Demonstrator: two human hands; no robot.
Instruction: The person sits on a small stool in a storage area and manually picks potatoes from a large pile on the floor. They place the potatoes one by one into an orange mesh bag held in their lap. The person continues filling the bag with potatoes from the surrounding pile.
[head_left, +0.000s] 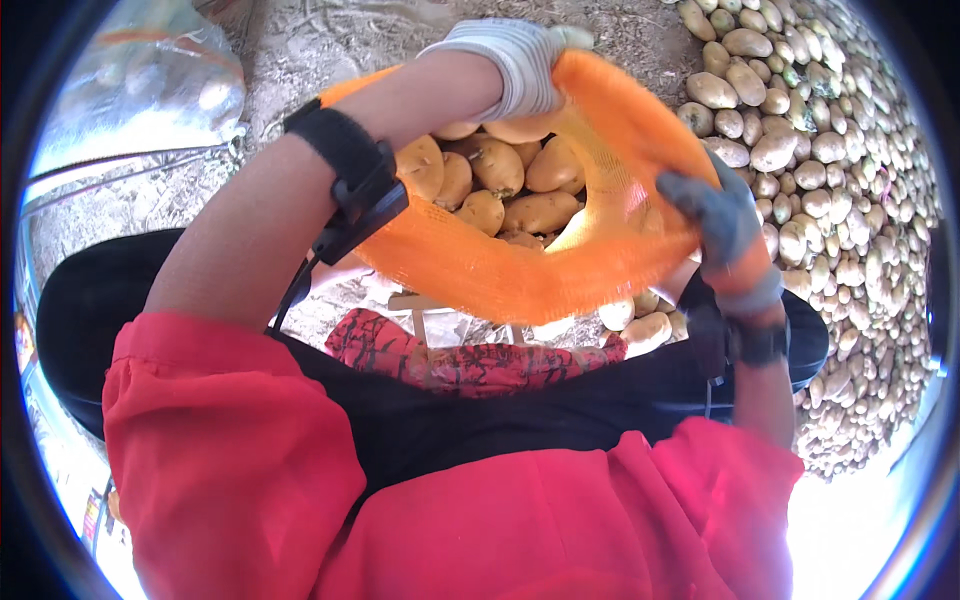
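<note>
An orange mesh sack hangs between my knees with its mouth spread wide toward me. Inside it several potatoes show through the opening. My left hand, in a white knitted glove, reaches across to the far rim and grips the mesh there; its fingertips are partly hidden. On the sack's right side my right hand, in a grey-and-orange glove and slightly blurred, pinches the rim with thumb and fingers.
A large heap of loose potatoes spreads along the right. At the upper left stands a filled clear plastic bag on the dirt ground. Red patterned fabric lies between my legs, with a few potatoes beside it.
</note>
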